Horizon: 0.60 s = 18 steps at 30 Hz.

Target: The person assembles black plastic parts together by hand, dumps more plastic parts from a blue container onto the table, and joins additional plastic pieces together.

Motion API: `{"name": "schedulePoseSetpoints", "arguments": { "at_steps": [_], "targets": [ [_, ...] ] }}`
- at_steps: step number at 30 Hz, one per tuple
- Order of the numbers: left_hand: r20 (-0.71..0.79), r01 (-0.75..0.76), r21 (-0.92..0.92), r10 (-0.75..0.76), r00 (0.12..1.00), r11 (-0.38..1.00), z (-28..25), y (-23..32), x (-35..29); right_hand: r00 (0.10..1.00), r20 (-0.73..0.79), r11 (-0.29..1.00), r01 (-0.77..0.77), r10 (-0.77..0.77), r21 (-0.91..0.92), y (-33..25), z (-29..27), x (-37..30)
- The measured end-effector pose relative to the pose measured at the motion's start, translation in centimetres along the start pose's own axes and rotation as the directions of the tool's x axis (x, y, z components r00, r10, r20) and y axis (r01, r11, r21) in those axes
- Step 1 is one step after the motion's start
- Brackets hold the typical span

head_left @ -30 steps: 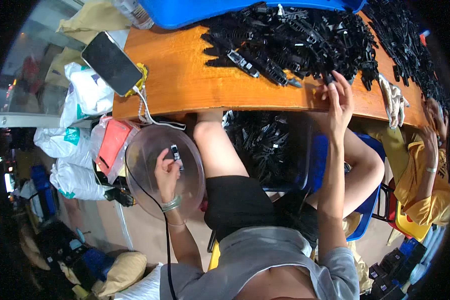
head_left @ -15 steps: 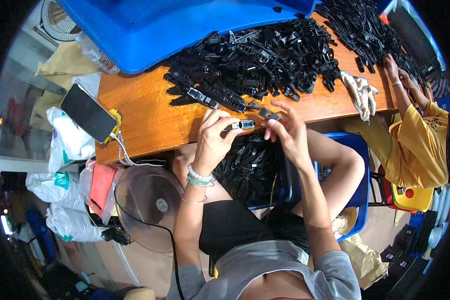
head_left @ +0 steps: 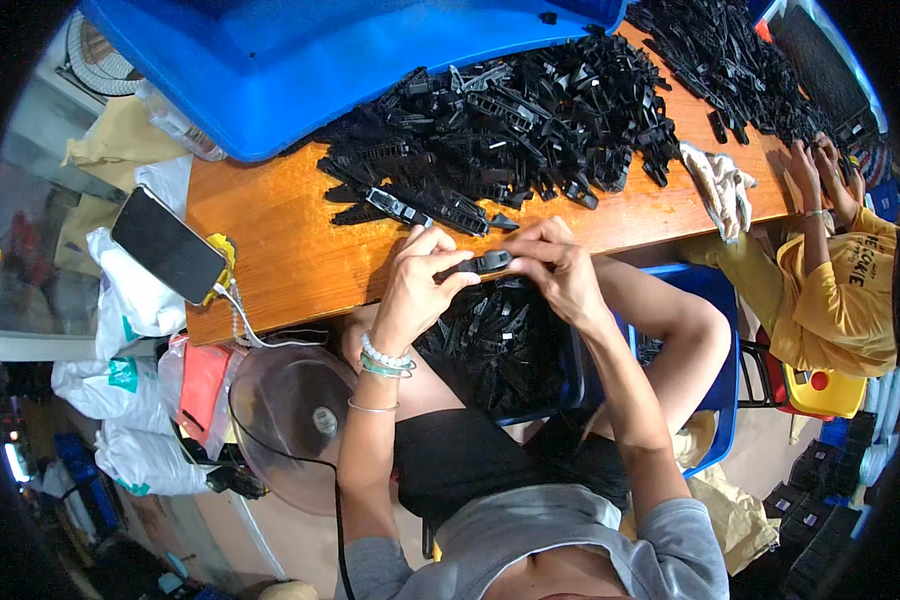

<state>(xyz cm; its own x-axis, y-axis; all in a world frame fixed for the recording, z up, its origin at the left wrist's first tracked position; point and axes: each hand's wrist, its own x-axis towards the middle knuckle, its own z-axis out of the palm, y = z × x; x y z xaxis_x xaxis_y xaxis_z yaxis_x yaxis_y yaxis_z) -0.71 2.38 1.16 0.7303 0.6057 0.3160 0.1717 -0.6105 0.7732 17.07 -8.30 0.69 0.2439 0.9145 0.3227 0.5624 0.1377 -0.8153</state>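
Between my two hands, just above the table's near edge, is a small black plastic part. My left hand pinches its left end with thumb and fingers. At the right end, the fingertips of my right hand are closed on the same part. Whether it is one piece or two pressed together is hard to make out. Just beyond my hands spreads a heap of black plastic parts. A longer part with a grey face lies at the heap's near left edge.
A blue tub leans over the back of the wooden table. A phone sits at the left edge. Below my hands stands a bin of black parts. At right lies a cloth; beyond it a co-worker's hands touch another pile.
My right hand has moved left and brought its small black piece onto the part in my left hand. The co-worker's hands have shifted at the far pile.
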Motion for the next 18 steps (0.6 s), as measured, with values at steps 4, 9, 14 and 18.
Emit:
{"name": "schedulePoseSetpoints", "arguments": {
  "at_steps": [4,9,14,18],
  "targets": [
    [0.008,-0.065,0.052,0.064,0.998,0.997,0.2,0.2,0.1,0.999,0.025,0.996,0.035,-0.033,-0.087,-0.7,0.4,-0.3],
    [0.042,0.041,-0.125,-0.036,0.998,0.991,-1.3,1.1,0.3,0.99,0.14,0.999,0.024,-0.03,0.045,-0.6,-1.2,-0.6],
    [-0.061,-0.163,0.377,0.199,0.978,0.912,-0.6,0.7,2.4,0.98,-0.197,0.991,-0.064,0.041,-0.116,0.3,0.4,1.8],
    [-0.025,-0.249,0.475,0.296,0.955,0.844,-0.2,0.6,2.7,0.974,-0.211,0.97,0.032,-0.085,-0.241,1.2,1.2,1.9]
  ]
}}
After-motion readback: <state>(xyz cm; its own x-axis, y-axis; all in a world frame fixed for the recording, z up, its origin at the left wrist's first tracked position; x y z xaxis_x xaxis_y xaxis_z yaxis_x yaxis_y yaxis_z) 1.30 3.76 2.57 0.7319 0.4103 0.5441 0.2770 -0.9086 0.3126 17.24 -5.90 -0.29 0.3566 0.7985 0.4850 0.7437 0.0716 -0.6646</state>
